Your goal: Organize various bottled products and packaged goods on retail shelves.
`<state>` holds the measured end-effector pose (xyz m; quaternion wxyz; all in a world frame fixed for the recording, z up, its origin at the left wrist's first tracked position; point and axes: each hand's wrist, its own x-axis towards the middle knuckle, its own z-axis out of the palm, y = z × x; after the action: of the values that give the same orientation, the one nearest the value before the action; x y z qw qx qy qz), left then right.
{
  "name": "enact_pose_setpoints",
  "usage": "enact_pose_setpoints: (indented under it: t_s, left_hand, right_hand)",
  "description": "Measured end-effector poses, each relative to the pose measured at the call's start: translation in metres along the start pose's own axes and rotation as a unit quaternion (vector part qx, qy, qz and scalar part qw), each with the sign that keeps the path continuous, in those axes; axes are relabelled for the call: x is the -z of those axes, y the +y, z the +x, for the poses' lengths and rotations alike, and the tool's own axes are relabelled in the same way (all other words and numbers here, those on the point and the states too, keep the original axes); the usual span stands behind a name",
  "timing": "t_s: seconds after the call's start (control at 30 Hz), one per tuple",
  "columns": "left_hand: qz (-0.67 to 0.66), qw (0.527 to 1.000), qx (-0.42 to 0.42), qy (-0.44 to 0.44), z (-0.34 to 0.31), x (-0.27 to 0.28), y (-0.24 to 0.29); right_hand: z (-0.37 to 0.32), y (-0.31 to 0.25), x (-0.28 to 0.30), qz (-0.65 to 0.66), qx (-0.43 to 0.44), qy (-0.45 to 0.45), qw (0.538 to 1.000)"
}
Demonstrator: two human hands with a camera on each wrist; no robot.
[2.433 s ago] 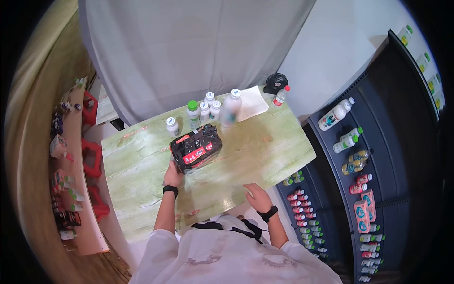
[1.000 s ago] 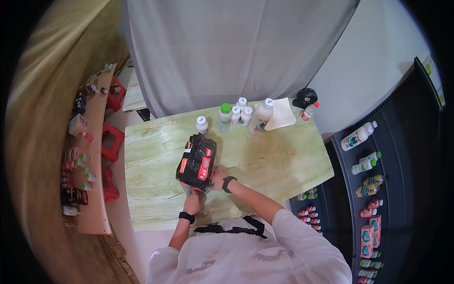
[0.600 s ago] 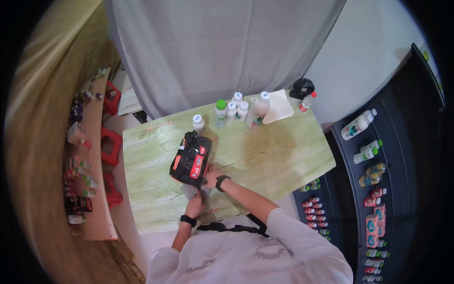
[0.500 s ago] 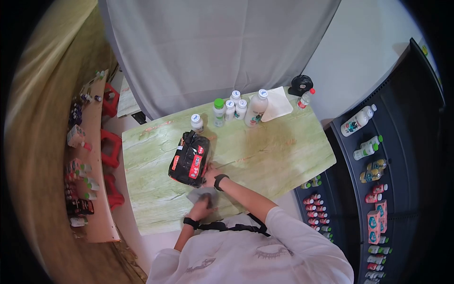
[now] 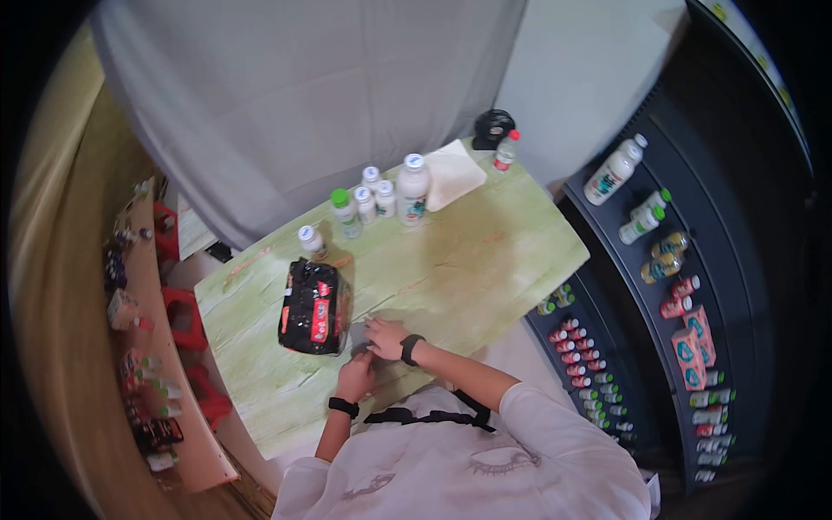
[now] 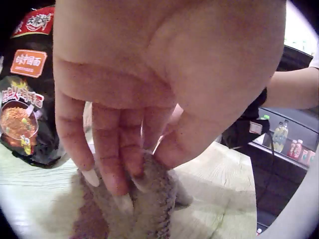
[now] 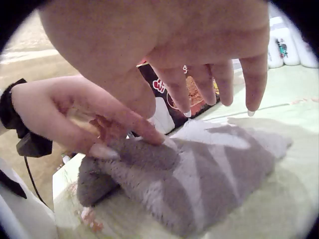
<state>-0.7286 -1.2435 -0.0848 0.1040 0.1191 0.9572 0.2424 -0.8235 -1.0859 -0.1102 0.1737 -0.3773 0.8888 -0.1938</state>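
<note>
A small grey towel (image 7: pixel 199 174) lies partly folded on the table near its front edge. My left hand (image 5: pixel 355 378) pinches its near edge between thumb and fingers, as the left wrist view shows up close. Over the towel is my right hand (image 5: pixel 387 338), its fingers extended and spread above the cloth in the right wrist view. Just left of both hands stands a black multipack of instant noodles (image 5: pixel 310 312) with red labels, touched by neither hand. In the head view the hands mostly cover the towel.
Behind the noodles stand several white bottles (image 5: pixel 412 192) and a green-capped bottle (image 5: pixel 346 214). A white sheet (image 5: pixel 456 176), a black fan (image 5: pixel 494 128) and a red-capped bottle (image 5: pixel 506 151) are at the back right. Stocked shelves (image 5: pixel 693 260) flank the right side.
The noodle pack was turned and shifted by the hands, then released. My left hand drew the grey towel toward me, and my right hand moved from the pack to above the towel.
</note>
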Motion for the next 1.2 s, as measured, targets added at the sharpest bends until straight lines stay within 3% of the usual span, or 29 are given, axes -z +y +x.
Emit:
enact_pose_setpoints:
  t_s: [0.1, 0.23, 0.27, 0.37, 0.4, 0.5, 0.67, 0.8, 0.9, 1.03, 1.2]
  left_hand:
    - [0.026, 0.999, 0.041, 0.007, 0.014, -0.011, 0.002]
    - [0.09, 0.992, 0.067, -0.057, 0.024, -0.015, 0.009]
    - [0.099, 0.991, 0.065, -0.067, 0.027, -0.015, 0.012]
    - [0.135, 0.985, 0.037, -0.098, 0.037, -0.005, 0.039]
    - [0.128, 0.989, 0.026, -0.067, 0.04, -0.009, 0.043]
    - [0.112, 0.991, -0.057, -0.047, 0.058, -0.004, 0.081]
    - [0.051, 0.977, -0.192, -0.08, 0.083, 0.003, 0.167]
    - [0.027, 0.947, -0.286, -0.142, 0.094, -0.015, 0.222]
    - [0.004, 0.913, -0.356, -0.197, 0.09, -0.023, 0.27]
    - [-0.023, 0.886, -0.393, -0.246, 0.073, -0.048, 0.306]
    - [-0.016, 0.833, -0.459, -0.309, 0.056, -0.079, 0.349]
  right_hand:
    - [-0.031, 0.01, -0.012, 0.052, 0.0, 0.047, 0.998]
    - [-0.073, 0.018, -0.021, 0.034, -0.031, -0.012, 0.999]
    - [-0.083, 0.02, -0.023, 0.03, -0.032, 0.01, 0.999]
    - [-0.113, 0.031, -0.016, 0.139, -0.086, 0.041, 0.986]
    - [-0.127, 0.034, -0.017, 0.147, -0.102, 0.102, 0.979]
    - [-0.177, 0.042, -0.001, 0.193, -0.185, 0.135, 0.954]
    - [-0.277, 0.037, 0.009, 0.243, -0.307, 0.218, 0.894]
    - [-0.353, 0.019, -0.014, 0.248, -0.397, 0.33, 0.82]
    - [-0.405, -0.017, -0.006, 0.304, -0.509, 0.376, 0.712]
    - [-0.459, -0.049, -0.032, 0.276, -0.583, 0.465, 0.607]
    - [-0.508, -0.073, -0.058, 0.284, -0.623, 0.512, 0.518]
